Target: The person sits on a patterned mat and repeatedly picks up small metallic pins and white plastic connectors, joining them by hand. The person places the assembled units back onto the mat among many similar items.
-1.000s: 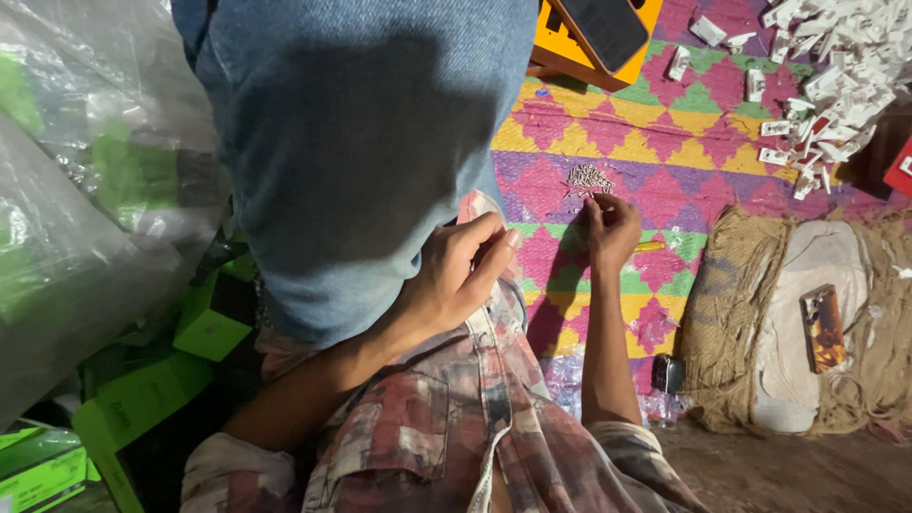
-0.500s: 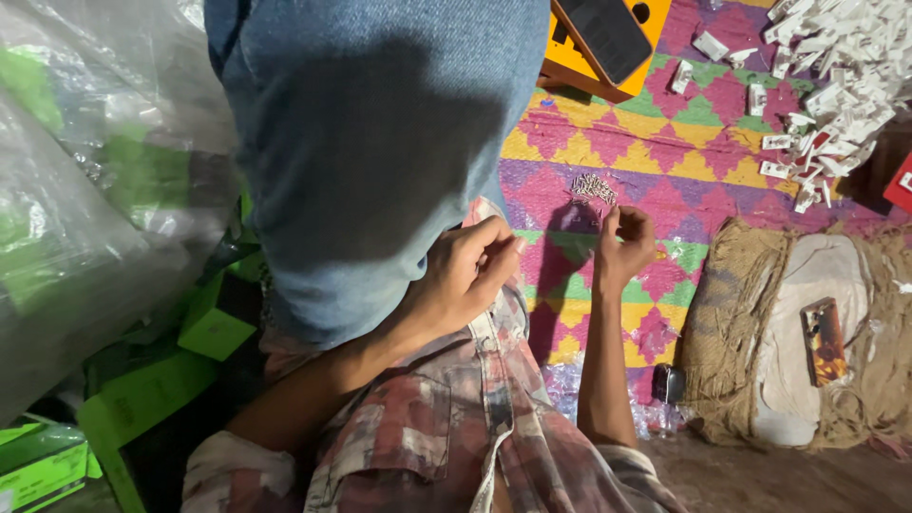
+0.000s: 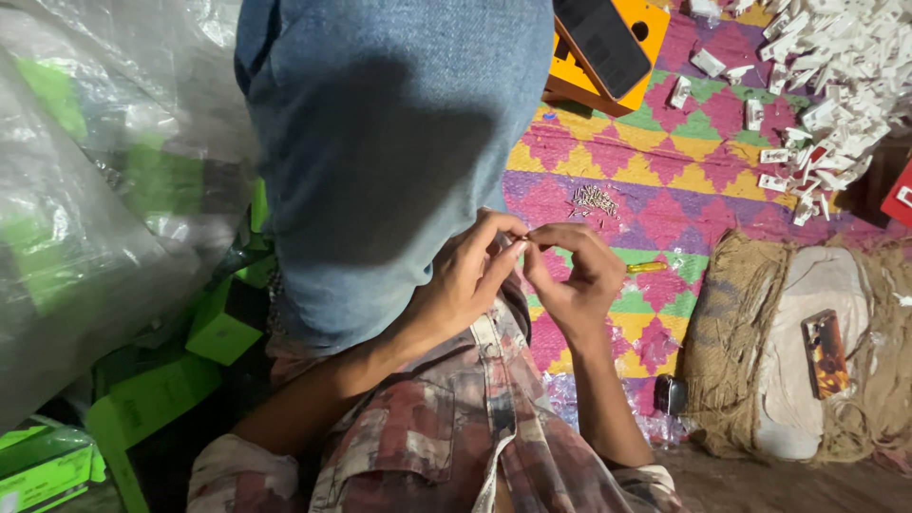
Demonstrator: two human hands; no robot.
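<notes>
Pinched between the fingertips of both hands is a tiny pale, thin piece (image 3: 525, 237), too small to make out properly; it may be a little metal pin. The left hand (image 3: 465, 275) curls around it from one side, thumb and forefinger closed on it, and the right hand (image 3: 570, 275) meets it from the other, fingers bent and nipping the same piece, right in front of the blue denim knee (image 3: 389, 152). Just beyond the right hand, a small heap of silvery pins (image 3: 594, 199) lies loose on the pink, yellow and green woven mat (image 3: 665, 180). Beside that hand lies a short yellow stick (image 3: 646, 268). Farther off, beyond the pins, a pile of small white plastic parts (image 3: 836, 76) spreads over the mat. Left of the left hand sit clear plastic bags holding green cartons (image 3: 104, 218).
</notes>
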